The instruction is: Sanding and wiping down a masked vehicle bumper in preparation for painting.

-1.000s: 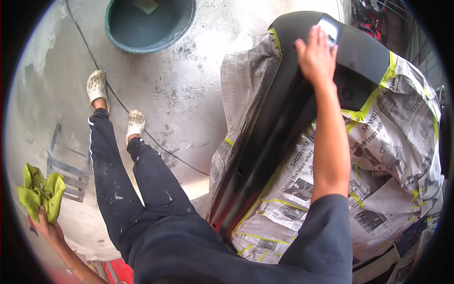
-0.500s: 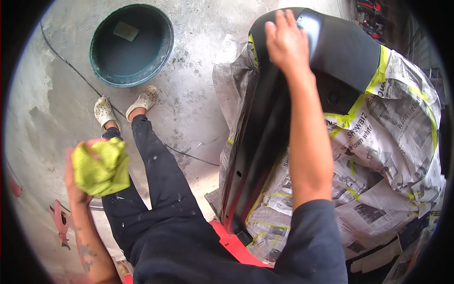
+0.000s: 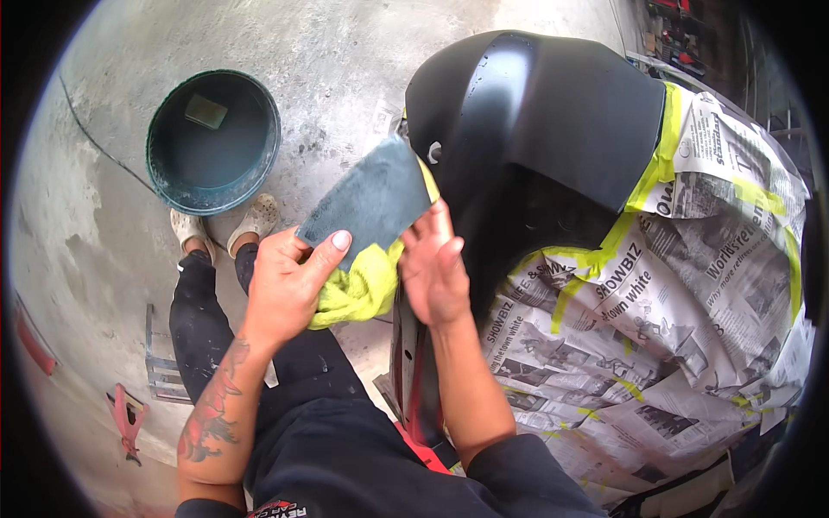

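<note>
My left hand (image 3: pixel 294 285) is closed on a grey-blue sanding sheet (image 3: pixel 363 198) with a yellow backing along its right edge, and on a crumpled yellow-green cloth (image 3: pixel 354 289) beneath it. My right hand (image 3: pixel 436 276) is open, palm partly turned up, its fingertips at the sheet's right edge; whether they touch it is unclear. Behind both hands is a matte black body panel (image 3: pixel 579 112), with a glossy streak and droplets on top. Newspaper (image 3: pixel 656 319) and yellow-green tape (image 3: pixel 652 168) mask its surroundings.
A dark tub (image 3: pixel 213 164) of cloudy water, holding a flat pad (image 3: pixel 205 111), stands on concrete beside my clogged feet. A cable (image 3: pixel 104 151) runs along the floor. A pink-red stand (image 3: pixel 129 423) and a metal frame (image 3: pixel 164 371) lie at the lower left.
My right hand has come down off the black panel. My left hand has brought the cloth from the lower left to the middle and now also holds the sanding sheet.
</note>
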The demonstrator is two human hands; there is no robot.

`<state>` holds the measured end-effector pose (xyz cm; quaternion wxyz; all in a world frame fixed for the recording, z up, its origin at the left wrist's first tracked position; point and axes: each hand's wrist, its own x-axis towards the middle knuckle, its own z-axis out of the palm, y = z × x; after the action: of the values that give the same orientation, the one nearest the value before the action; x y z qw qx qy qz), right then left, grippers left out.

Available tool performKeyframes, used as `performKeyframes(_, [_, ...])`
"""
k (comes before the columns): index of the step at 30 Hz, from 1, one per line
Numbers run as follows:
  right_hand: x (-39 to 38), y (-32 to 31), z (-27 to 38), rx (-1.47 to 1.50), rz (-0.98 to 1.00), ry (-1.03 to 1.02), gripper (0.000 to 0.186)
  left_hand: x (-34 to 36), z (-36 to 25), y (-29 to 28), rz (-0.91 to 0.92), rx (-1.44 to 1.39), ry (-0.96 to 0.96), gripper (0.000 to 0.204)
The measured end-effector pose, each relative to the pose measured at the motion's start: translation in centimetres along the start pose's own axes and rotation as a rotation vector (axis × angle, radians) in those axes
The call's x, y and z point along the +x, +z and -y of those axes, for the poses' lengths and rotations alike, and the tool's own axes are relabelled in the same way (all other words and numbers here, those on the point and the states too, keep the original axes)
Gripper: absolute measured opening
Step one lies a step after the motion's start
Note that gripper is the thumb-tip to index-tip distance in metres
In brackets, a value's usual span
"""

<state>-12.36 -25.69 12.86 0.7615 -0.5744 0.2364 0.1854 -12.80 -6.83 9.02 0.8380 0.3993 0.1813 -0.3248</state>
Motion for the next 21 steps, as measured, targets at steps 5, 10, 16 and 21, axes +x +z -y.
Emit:
performKeyframes(5, [2.1,3.6,0.5,-0.103,0.03,0.155,0.071,2.4,-1.5,3.7,-0.205,-0.143,0.202,0.019])
performKeyframes(10, [9.4,7.0,10.6,-0.636,0.139,-0.088,0.052,6.5,-8.8,0.4,-0.519,-0.033,0.526,0.028])
performKeyframes(16, [17.4,5.0,17.2,-2.169,-0.208,-0.631,0.044,10.8,-12.5,-6.0,-0.442,0.439,0.6,0.008])
performKeyframes(21, [11.3,0.2,8.2,-2.273,-0.189,-0.739,0.046,14.0,-12.1,-0.3,-0.169,0.284,0.559,0.032])
